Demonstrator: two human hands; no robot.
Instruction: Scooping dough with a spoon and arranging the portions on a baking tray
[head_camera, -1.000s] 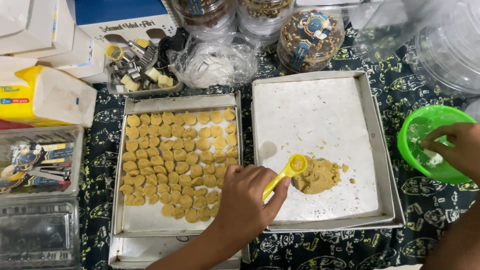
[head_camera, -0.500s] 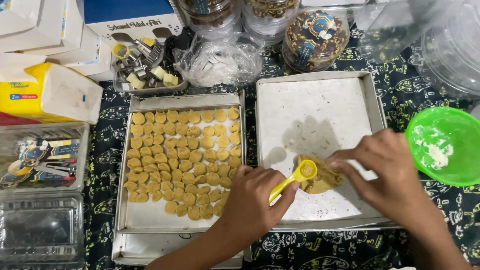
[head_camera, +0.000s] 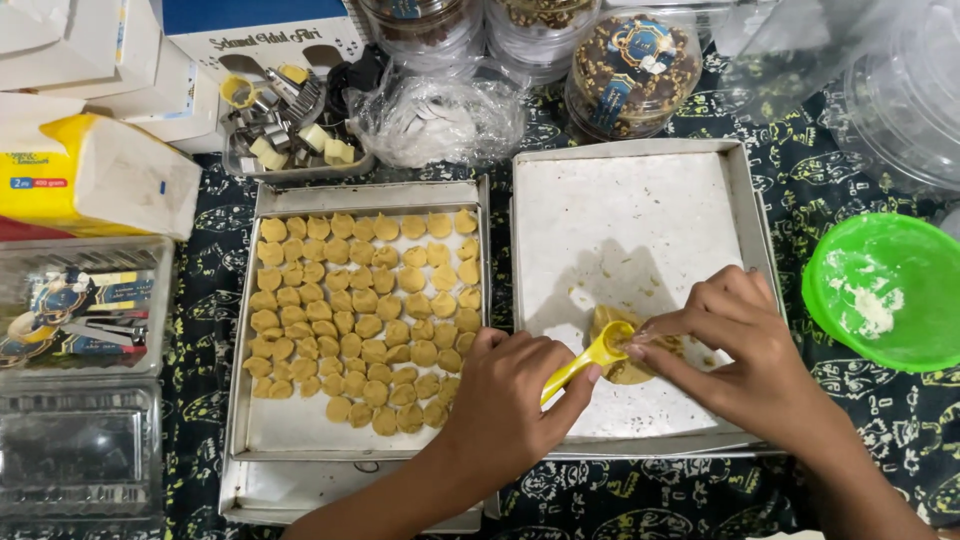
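Note:
My left hand (head_camera: 505, 400) grips the handle of a small yellow scoop (head_camera: 596, 357), whose round head rests on a lump of tan dough (head_camera: 628, 371). That dough lies on the floured right metal tray (head_camera: 620, 220). My right hand (head_camera: 745, 345) presses its fingertips onto the dough at the scoop's head. The left metal tray (head_camera: 290, 425) carries several rows of small shaped dough pieces (head_camera: 365, 315).
A green bowl (head_camera: 885, 290) with flour stands at the right. Behind the trays are round jars of cookies (head_camera: 632, 75), crumpled plastic (head_camera: 440, 120) and a tray of metal cutters (head_camera: 290, 125). Boxes and clear plastic containers (head_camera: 80, 450) fill the left side.
My right hand left the green bowl and came over to the dough, where its fingertips now press at the scoop. The left hand kept holding the scoop in place.

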